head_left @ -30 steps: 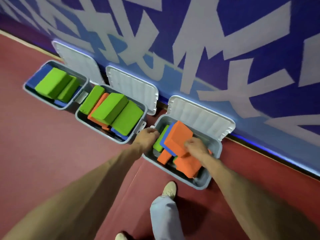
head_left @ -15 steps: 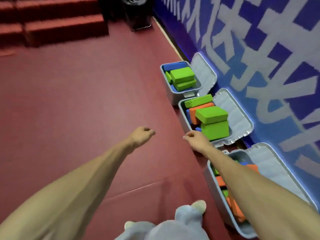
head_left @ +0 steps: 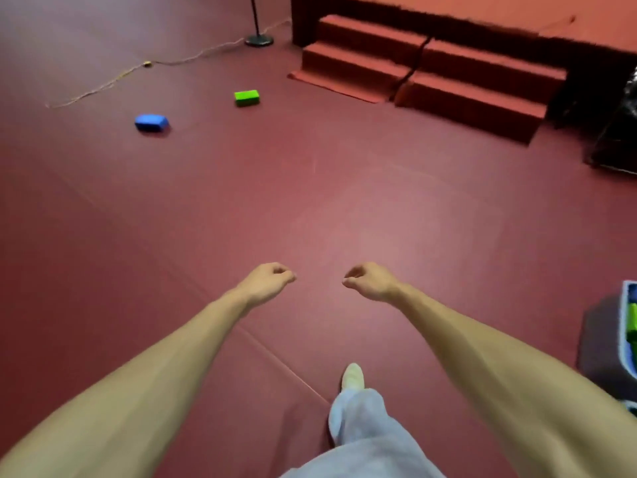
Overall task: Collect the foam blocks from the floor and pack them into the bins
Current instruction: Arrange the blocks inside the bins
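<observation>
Well, the person stands on the dark red floor [head_left: 344,208] with both bare forearms stretched out in front, and neither hand has anything in it. The left hand [head_left: 265,282] hangs palm down with its fingers [head_left: 286,276] loosely curled under, gripping nothing; the right hand [head_left: 370,281] mirrors it just across a small gap, fingers [head_left: 351,274] likewise curled slack and holding nothing. Both hands are above the floor, touching no object. Two foam blocks lie well ahead of them on the open floor, far to the left: a green foam block [head_left: 246,98] resting flat, and a blue foam block [head_left: 151,122] nearer and further left, the two apart from one another. At the right edge of the view, close by the right forearm, a sliver of a pale bin [head_left: 624,326] shows, with blue and green inside it; how full it is I cannot tell. Below the hands one light shoe [head_left: 352,377] points forward under a pale grey trouser leg [head_left: 365,426]. Far off, red carpeted steps [head_left: 431,74] rise to a platform, a round black stand base [head_left: 259,40] sits left of them, and a thin cable [head_left: 138,69] trails from it across the floor. Something dark and shiny [head_left: 617,132] stands beside the steps on the right, too blurred to name.
</observation>
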